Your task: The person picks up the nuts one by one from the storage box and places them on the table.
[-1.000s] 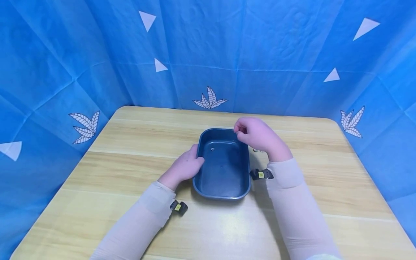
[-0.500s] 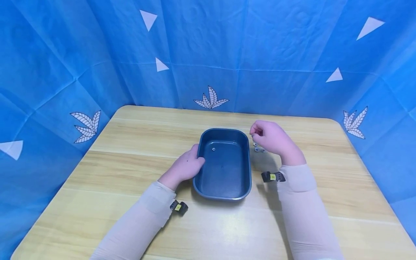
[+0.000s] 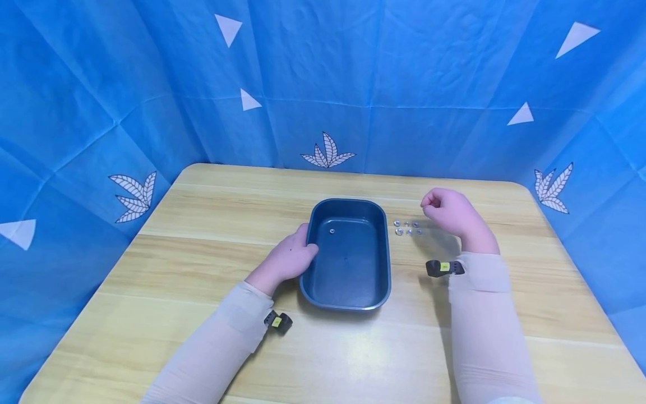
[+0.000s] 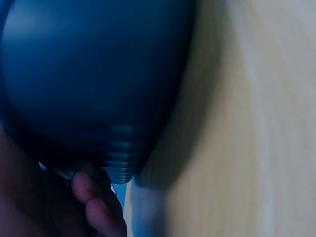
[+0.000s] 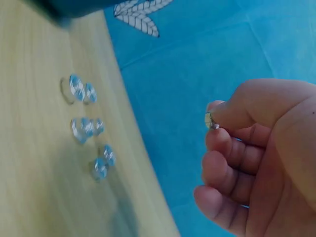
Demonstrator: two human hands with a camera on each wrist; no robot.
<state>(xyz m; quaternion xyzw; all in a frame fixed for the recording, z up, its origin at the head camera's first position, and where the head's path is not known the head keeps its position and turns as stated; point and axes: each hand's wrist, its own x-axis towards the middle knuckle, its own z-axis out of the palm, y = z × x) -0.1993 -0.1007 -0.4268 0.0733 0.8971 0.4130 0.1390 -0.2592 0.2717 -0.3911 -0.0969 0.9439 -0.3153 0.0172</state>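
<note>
A dark blue plastic tub [image 3: 348, 261] with rounded corners sits mid-table. My left hand [image 3: 285, 258] grips its left side, thumb over the rim and fingers against the outer wall. In the left wrist view, curled fingers [image 4: 96, 197] lie by the tub's ribbed outside. Inside the tub is one small round shiny piece [image 3: 332, 231]. My right hand [image 3: 456, 216] is raised at the right, pinching a tiny pale piece [image 5: 209, 120] between thumb and forefinger; its exact kind is unclear. Several small clear, glassy pieces [image 3: 399, 231] lie in two rows between tub and hand.
The light wood table [image 3: 212, 269] has rounded far corners. Blue cloth [image 3: 323, 67] with white triangles and leaf drawings hangs behind it and at both sides. A black wrist strap with a camera [image 3: 444, 267] is on each forearm.
My right hand has moved right, from over the tub's far right corner to beyond the small clear pieces, uncovering them. My left hand and the tub stay in place.
</note>
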